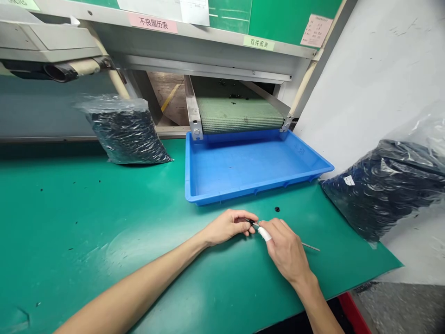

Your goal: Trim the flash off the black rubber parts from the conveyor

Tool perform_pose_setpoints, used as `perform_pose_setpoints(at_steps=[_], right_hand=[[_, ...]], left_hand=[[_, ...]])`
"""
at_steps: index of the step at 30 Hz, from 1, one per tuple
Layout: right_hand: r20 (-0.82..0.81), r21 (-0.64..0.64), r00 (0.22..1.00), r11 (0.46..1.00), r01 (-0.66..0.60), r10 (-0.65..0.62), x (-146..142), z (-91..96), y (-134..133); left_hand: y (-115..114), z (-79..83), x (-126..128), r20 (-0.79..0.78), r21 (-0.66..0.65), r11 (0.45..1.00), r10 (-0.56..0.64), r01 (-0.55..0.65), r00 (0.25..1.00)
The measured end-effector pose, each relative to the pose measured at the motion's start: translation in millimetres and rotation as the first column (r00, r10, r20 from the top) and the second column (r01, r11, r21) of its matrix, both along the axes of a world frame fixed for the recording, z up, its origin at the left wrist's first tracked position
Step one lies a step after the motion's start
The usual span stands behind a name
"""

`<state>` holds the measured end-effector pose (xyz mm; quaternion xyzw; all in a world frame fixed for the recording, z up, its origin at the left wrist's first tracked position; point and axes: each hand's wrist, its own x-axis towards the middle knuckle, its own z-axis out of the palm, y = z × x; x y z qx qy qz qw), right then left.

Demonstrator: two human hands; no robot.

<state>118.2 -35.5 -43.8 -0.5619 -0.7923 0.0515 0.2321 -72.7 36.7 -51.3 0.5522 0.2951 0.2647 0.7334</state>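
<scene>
My left hand pinches a small black rubber ring between thumb and fingertips, just above the green mat. My right hand is close against it, with a white finger cot on its index finger. That hand grips a thin metal pick, whose tip reaches the black ring and whose far end sticks out past the hand. A loose black ring lies on the mat just above my hands, near the front of a blue plastic tray.
A green mesh conveyor belt ends just behind the tray. Clear plastic bags of black rings stand on the mat at the back left and at the right. Small black bits are scattered on the mat's left side.
</scene>
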Motion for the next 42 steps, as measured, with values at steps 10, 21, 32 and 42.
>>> perform_pose_setpoints(at_steps=[10, 21, 32, 42], right_hand=[[0.079, 0.065, 0.996, 0.997, 0.027, -0.033, -3.4, -1.2, -1.9], [0.080, 0.110, 0.996, 0.994, 0.016, -0.025, -5.1, 1.9, -4.2], [0.061, 0.104, 0.998, 0.995, -0.003, -0.003, -5.6, 6.7, -5.5], [0.147, 0.215, 0.982, 0.973, 0.084, -0.117, -20.8, -0.9, -7.3]], left_hand=[[-0.7, 6.9, -2.1, -0.036, 0.004, 1.000, 0.014, -0.014, 0.999], [-0.6, -0.8, 1.2, 0.066, -0.084, 0.993, 0.091, -0.085, 0.994], [2.4, 1.3, -0.3, 0.001, -0.071, 0.993, 0.093, -0.093, 0.996], [0.4, -0.6, 1.6, 0.023, -0.073, 0.989, 0.131, -0.129, 0.991]])
